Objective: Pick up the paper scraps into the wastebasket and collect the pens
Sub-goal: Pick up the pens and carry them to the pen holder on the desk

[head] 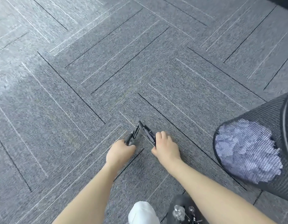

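While both arms are reaching down to the grey carpet floor (107, 70), the head view is showing the left hand (119, 151) curling its fingers around one cluster of black pens (133, 135) and the right hand (166, 145) closing over a second cluster of black pens (148, 133). Each hand is grasping its own bundle low on the barrels, and the two bundles are leaning toward each other so that their far ends are nearly meeting in a point on the carpet. That angle is probably coming from the wrists turning inward, which would let the person merge the two lots into one handful.

Well off to the right, the black mesh wastebasket (285, 183) is lying tilted with its mouth facing the person, likely so scraps can be swept in without lifting. White paper scraps (246, 151) are showing through the mesh, already inside, and no loose scraps are showing on the carpet in view, so the paper half of the job looks finished.

At the bottom edge a white shoe (142, 212) and a dark shoe with a silvery ornament (180, 210) are peeking in. No brand, label or writing is readable anywhere; the pens are too small and blurred.
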`<action>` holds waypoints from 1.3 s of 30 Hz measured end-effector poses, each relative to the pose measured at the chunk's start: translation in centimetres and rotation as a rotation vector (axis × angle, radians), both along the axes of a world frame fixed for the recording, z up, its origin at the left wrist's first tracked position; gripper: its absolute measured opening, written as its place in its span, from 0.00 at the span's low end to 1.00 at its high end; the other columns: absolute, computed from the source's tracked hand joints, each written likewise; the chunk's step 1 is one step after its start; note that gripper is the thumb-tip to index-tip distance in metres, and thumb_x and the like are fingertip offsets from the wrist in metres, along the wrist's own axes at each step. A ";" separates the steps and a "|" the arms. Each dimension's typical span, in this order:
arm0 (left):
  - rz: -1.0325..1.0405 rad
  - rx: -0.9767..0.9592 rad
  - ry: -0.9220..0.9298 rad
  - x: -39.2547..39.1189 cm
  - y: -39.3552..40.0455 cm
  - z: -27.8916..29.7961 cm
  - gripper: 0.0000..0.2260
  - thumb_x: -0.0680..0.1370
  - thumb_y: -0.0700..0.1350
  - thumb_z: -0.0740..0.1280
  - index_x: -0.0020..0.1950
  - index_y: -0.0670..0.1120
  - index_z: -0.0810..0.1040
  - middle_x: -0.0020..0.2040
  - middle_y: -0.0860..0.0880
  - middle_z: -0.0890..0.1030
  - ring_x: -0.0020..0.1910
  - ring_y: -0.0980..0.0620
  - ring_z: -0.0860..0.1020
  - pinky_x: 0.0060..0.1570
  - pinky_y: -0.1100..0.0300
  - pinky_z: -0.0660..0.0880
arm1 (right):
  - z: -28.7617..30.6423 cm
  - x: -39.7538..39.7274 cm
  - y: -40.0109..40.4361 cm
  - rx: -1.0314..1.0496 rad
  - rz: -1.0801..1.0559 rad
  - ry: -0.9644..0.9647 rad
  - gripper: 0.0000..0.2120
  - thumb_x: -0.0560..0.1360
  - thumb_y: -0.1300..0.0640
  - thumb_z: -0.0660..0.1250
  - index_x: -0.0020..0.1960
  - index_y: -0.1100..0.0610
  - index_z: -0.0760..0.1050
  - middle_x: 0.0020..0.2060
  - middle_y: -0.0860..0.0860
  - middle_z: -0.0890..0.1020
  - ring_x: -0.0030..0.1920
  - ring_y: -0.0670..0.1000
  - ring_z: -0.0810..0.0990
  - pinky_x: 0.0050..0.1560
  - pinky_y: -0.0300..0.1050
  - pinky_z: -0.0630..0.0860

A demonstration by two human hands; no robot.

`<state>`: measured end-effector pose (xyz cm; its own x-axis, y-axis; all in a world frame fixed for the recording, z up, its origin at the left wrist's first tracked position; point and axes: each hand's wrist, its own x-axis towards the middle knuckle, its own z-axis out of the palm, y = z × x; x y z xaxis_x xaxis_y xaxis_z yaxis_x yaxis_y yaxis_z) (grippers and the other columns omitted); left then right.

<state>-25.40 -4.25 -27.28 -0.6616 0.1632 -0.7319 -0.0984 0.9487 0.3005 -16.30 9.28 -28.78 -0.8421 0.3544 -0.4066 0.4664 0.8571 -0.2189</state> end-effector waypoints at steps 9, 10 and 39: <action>0.514 0.412 -0.019 -3.5 -4.4 6.4 0.11 0.76 0.52 0.64 0.43 0.44 0.73 0.36 0.47 0.77 0.35 0.52 0.76 0.43 0.57 0.76 | 5.2 -4.6 -1.7 -0.771 -0.559 0.104 0.03 0.77 0.56 0.59 0.47 0.55 0.68 0.34 0.48 0.71 0.31 0.46 0.69 0.36 0.40 0.68; 0.561 0.491 -0.029 -3.9 -4.8 7.7 0.09 0.77 0.50 0.64 0.44 0.44 0.72 0.38 0.47 0.77 0.36 0.52 0.77 0.45 0.57 0.77 | 6.8 -5.8 -2.5 -0.976 -0.645 0.141 0.03 0.77 0.57 0.59 0.47 0.57 0.68 0.34 0.49 0.71 0.31 0.46 0.70 0.35 0.40 0.69; 0.500 1.231 -0.250 1.4 18.1 92.2 0.09 0.75 0.43 0.66 0.37 0.46 0.68 0.26 0.52 0.68 0.26 0.54 0.66 0.30 0.60 0.64 | 97.5 -1.9 10.8 -1.352 -0.872 1.231 0.04 0.76 0.59 0.63 0.43 0.54 0.68 0.27 0.46 0.68 0.26 0.44 0.66 0.28 0.37 0.66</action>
